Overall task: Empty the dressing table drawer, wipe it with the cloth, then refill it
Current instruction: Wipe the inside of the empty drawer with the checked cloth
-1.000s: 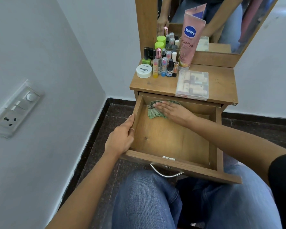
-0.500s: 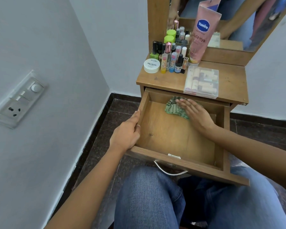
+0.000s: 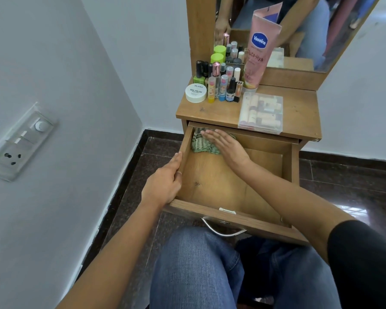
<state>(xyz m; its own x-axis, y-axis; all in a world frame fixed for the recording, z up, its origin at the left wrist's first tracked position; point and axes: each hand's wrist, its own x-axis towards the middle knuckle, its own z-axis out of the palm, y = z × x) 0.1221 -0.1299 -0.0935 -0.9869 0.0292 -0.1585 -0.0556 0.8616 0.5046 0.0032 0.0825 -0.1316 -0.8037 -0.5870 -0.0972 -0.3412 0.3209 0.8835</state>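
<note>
Flat right hand (image 3: pixel 225 146) has pushed cloth (image 3: pixel 201 146) into back-left corner of drawer (image 3: pixel 221 181) — left hand (image 3: pixel 165 184) grips its side wall — wiping midway, refill pending.

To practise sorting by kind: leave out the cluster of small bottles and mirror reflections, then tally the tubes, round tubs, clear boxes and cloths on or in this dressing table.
Pink tube: 1
White round tub: 1
Clear box: 1
Cloth, in the drawer: 1
Total: 4
</note>
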